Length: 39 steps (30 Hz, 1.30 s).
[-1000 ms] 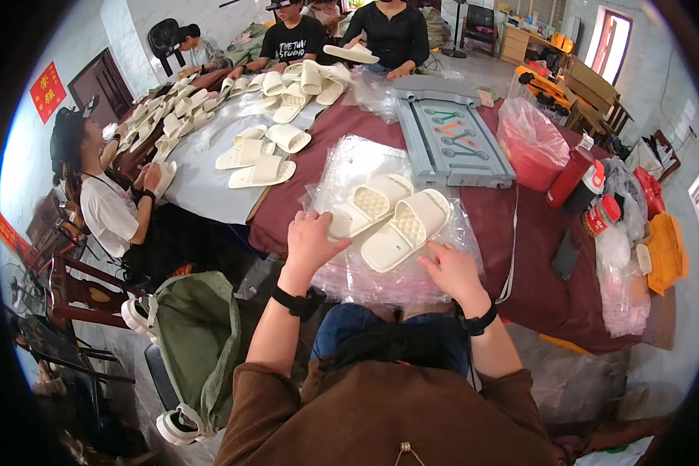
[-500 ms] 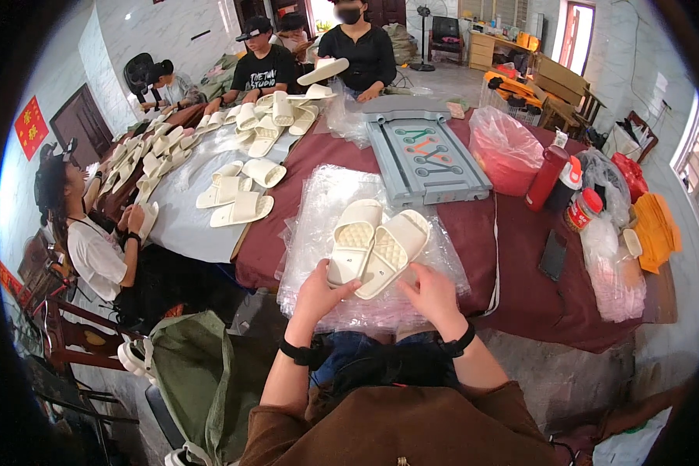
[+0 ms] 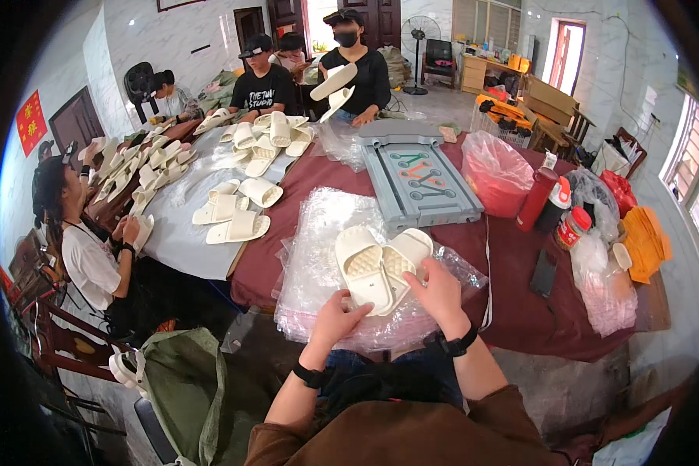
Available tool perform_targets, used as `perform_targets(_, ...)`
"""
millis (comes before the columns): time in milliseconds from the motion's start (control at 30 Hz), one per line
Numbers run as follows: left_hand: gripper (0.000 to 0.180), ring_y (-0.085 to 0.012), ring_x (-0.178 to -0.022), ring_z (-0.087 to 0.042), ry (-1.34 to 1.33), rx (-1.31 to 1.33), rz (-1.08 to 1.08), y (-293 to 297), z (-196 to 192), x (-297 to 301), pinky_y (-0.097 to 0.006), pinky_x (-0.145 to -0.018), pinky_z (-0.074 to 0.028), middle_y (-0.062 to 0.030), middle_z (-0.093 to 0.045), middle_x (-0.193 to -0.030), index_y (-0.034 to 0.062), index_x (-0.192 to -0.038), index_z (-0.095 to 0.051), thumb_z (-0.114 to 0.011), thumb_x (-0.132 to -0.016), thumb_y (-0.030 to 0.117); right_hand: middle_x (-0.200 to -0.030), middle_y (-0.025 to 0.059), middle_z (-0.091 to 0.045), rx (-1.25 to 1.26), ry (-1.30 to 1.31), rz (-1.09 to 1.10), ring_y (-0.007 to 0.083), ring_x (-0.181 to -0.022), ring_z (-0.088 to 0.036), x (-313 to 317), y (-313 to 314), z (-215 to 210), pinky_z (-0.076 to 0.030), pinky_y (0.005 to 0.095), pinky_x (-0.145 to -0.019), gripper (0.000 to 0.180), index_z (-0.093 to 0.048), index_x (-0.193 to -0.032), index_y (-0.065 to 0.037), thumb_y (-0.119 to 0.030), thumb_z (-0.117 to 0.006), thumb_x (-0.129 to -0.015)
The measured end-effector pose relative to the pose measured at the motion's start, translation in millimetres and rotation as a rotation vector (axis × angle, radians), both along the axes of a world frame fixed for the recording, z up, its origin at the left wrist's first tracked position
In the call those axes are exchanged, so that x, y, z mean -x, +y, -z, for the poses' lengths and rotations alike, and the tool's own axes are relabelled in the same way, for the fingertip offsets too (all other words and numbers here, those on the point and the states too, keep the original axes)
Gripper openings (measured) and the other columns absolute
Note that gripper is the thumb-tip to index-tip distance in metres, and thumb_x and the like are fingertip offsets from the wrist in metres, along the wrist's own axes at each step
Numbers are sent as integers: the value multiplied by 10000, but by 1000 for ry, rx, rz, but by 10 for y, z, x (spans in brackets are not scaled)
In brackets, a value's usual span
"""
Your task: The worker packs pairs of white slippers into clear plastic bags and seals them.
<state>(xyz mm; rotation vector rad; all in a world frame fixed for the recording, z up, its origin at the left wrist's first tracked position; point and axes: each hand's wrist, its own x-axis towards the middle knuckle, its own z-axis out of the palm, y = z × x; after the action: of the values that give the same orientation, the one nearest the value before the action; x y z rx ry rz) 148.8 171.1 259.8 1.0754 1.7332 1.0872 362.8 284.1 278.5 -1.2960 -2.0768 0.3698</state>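
In front of me a pair of cream slide slippers lies over a stack of clear plastic bags (image 3: 307, 291). The left slipper (image 3: 357, 242) partly overlaps the right slipper (image 3: 413, 244), and both have quilted insoles. My left hand (image 3: 337, 321) grips the left slipper's heel, thumb on the edge and the other fingers largely hidden. My right hand (image 3: 441, 295) closes on the outer side of the right slipper, its thumb near the insole. More cream slippers (image 3: 239, 227) rest on the table to the left.
A grey plastic panel (image 3: 435, 203) lies beyond the bags. To the right are a red bag (image 3: 499, 175), a red bottle (image 3: 537, 198), a red-lidded jar (image 3: 572, 227) and a dark phone (image 3: 544, 276). Several people sit or stand around the table; one person (image 3: 357, 78) holds slippers.
The slippers have drawn closer together and overlap more. My right hand has moved up the right slipper's side. Across the table, the standing person's slippers have spread apart.
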Motion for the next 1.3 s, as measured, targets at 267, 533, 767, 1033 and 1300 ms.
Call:
perform_targets(267, 658, -365, -725, -667, 603, 58, -88, 59, -303, -123, -462, -722, -534, -143, -701, -782, 28, -1155, -665, -808, -750, 527, -944, 243, -690, 175, -225, 97, 397, -866, -684, 229, 253, 61, -536, 501, -752, 603, -449, -1329, 69, -242, -643, -851)
perform_targets(533, 368, -201, -723, -629, 169, -399, -260, -54, -16, 153, -318, -663, -507, -125, -672, -875, 1, -1130, -547, -726, -861, 177, -843, 234, -675, -67, 87, -60, 440, -787, -660, 72, -7, 42, -515, 531, -700, 443, -475, -1319, -43, -136, -560, -894)
perform_targets(767, 411, -136, -881, -640, -435, -364, -196, 108, 152, -234, -254, -723, -509, -126, -666, -1043, 53, -1307, -412, -623, -958, 99, -890, 232, -679, -169, 65, 89, 442, -797, -659, 151, 382, 6, -502, 548, -705, 339, -490, -1255, -80, -108, -548, -922)
perform_targets(1033, 465, -241, -1023, -632, -409, -436, -252, 70, 554, -295, -354, -887, -509, -162, -643, -1132, 59, -1343, -476, -634, -906, 50, -1107, 214, -619, -30, 106, 188, 431, -954, -641, -42, 311, 291, -515, 519, -783, 304, -473, -1180, -61, -97, -592, -903)
perform_targets(1300, 538, -385, -1024, -667, 143, -403, -135, -20, 216, -416, -424, -863, -523, -252, -659, -1110, 51, -1377, -459, -685, -906, 175, -1034, 167, -648, -151, 22, -22, 392, -920, -659, 142, 59, 127, -531, 481, -749, 293, -575, -1067, -58, -265, -685, -891)
